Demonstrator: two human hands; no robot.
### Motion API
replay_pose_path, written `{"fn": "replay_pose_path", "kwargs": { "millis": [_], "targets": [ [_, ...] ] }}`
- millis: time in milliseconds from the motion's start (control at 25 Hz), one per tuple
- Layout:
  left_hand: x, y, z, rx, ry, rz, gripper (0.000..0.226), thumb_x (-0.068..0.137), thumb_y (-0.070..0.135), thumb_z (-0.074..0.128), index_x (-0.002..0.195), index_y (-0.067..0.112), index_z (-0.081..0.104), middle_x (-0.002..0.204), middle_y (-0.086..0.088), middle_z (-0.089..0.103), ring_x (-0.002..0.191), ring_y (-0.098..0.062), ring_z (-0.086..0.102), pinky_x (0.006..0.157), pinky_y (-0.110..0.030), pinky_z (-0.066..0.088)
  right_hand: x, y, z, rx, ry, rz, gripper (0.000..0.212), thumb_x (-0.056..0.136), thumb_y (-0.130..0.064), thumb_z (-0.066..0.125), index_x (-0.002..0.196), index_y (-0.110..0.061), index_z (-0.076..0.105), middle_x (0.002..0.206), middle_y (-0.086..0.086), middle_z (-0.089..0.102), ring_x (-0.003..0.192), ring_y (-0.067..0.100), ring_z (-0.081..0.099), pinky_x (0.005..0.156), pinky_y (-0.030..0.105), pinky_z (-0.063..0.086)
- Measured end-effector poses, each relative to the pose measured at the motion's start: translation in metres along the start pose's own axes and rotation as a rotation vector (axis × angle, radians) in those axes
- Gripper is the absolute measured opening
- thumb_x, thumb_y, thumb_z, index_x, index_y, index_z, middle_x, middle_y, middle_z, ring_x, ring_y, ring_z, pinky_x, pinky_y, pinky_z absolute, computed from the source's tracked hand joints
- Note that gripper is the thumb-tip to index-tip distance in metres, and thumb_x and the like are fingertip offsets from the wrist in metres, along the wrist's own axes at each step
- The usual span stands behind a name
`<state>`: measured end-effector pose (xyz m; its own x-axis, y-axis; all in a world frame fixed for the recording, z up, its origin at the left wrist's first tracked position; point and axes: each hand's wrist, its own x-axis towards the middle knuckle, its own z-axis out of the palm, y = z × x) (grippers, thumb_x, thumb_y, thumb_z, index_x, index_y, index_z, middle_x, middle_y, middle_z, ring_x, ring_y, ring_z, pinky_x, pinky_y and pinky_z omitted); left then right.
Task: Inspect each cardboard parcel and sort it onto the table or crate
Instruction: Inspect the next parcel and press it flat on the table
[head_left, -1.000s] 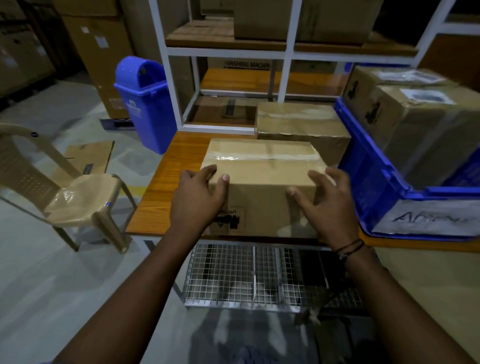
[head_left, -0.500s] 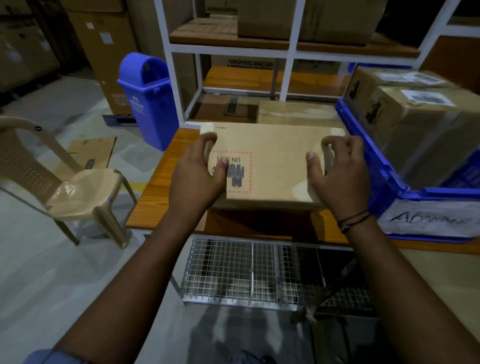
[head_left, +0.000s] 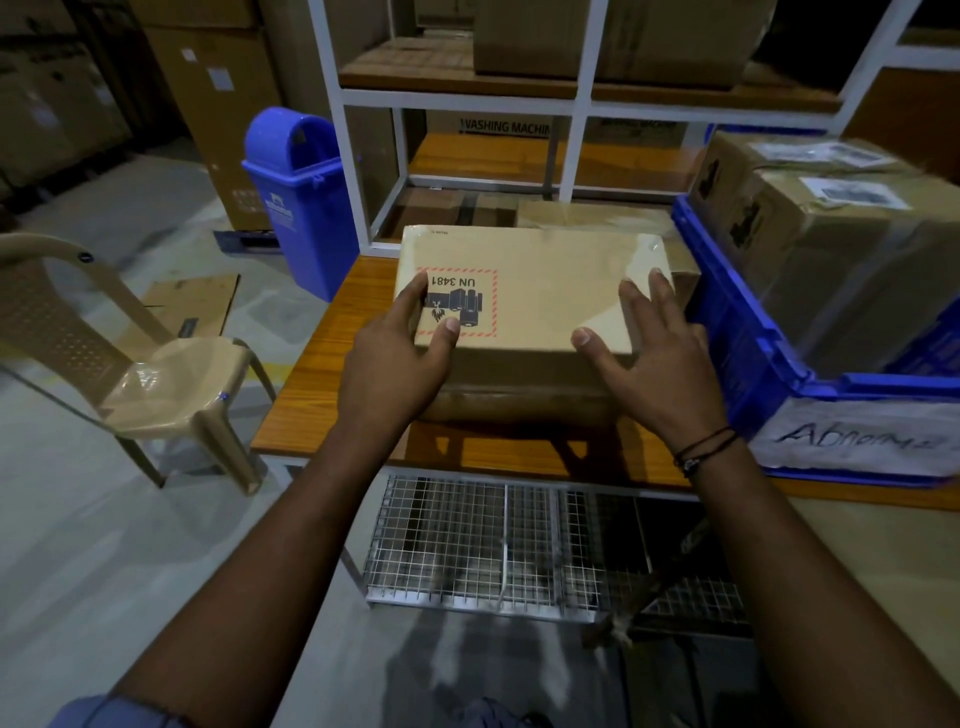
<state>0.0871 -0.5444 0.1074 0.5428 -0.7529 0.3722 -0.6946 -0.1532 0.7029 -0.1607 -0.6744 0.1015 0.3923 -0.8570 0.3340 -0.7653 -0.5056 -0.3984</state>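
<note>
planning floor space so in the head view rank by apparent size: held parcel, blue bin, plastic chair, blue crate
1. blue crate, though the frame edge cuts it off
2. plastic chair and held parcel look alike; the parcel is nearer, so unranked
3. blue bin, but it stands farther off

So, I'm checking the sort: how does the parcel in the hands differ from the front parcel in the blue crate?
The held parcel shows a red-bordered UN 3481 mark; the crate parcel carries a white label. The held parcel has the left hand and right hand on it over the table; the crate parcel sits untouched in the blue crate. Both are brown cardboard.
</note>
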Motion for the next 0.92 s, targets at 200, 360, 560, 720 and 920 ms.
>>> {"fn": "replay_pose_path", "kwargs": {
  "millis": [200, 360, 560, 720, 920],
  "targets": [
    [-0.003, 0.013, -0.011, 0.013, 0.221, 0.081, 0.04, 0.101, 0.041, 0.063, 0.139, 0.029, 0.064, 0.118, -0.003, 0.074, 0.094, -0.01, 0.068, 0.072, -0.027, 0.055, 0.004, 0.008, -0.006, 0.137, 0.315, -0.101, 0.061, 0.1, -0.061, 0.052, 0.139, -0.015, 0.062, 0.149, 0.01, 0.053, 0.134, 0.028, 0.052, 0.105, 0.056, 0.049],
    [0.007, 0.008, -0.005, -0.028, 0.281, 0.085, 0.046, 0.097, 0.027, 0.067, 0.143, 0.03, 0.058, 0.111, -0.001, 0.072, 0.092, -0.013, 0.07, 0.081, -0.039, 0.06, 0.019, 0.013, 0.0, 0.153, 0.465, -0.083, 0.05, 0.102, -0.048, 0.056, 0.137, -0.014, 0.059, 0.145, 0.015, 0.048, 0.126, 0.032, 0.054, 0.091, 0.058, 0.053],
    [0.004, -0.001, 0.022, 0.044, 0.116, 0.074, 0.07, 0.097, 0.019, 0.067, 0.159, 0.032, 0.04, 0.135, -0.007, 0.06, 0.108, -0.012, 0.055, 0.084, -0.02, 0.039, 0.019, 0.017, 0.023, 0.148, 0.417, -0.008, 0.074, 0.098, -0.048, 0.06, 0.156, -0.01, 0.034, 0.154, 0.021, 0.034, 0.129, 0.037, 0.048, 0.093, 0.055, 0.052],
    [-0.011, -0.02, 0.04, 0.114, -0.08, -0.056, 0.07, 0.099, 0.032, 0.067, 0.16, 0.043, 0.034, 0.14, -0.012, 0.048, 0.12, -0.025, 0.054, 0.089, -0.028, 0.042, -0.004, 0.029, 0.048, 0.161, 0.156, 0.075, 0.083, 0.099, -0.056, 0.056, 0.165, -0.026, 0.017, 0.165, 0.018, 0.019, 0.144, 0.04, 0.039, 0.106, 0.051, 0.05],
    [-0.014, -0.028, 0.04, 0.081, -0.065, -0.032, 0.065, 0.096, 0.034, 0.069, 0.156, 0.035, 0.044, 0.136, -0.014, 0.055, 0.126, -0.029, 0.053, 0.091, -0.033, 0.045, -0.018, 0.027, 0.045, 0.251, 0.113, 0.129, 0.084, 0.096, -0.053, 0.065, 0.165, -0.03, 0.022, 0.166, 0.013, 0.02, 0.148, 0.034, 0.035, 0.109, 0.041, 0.043]
  ]
}}
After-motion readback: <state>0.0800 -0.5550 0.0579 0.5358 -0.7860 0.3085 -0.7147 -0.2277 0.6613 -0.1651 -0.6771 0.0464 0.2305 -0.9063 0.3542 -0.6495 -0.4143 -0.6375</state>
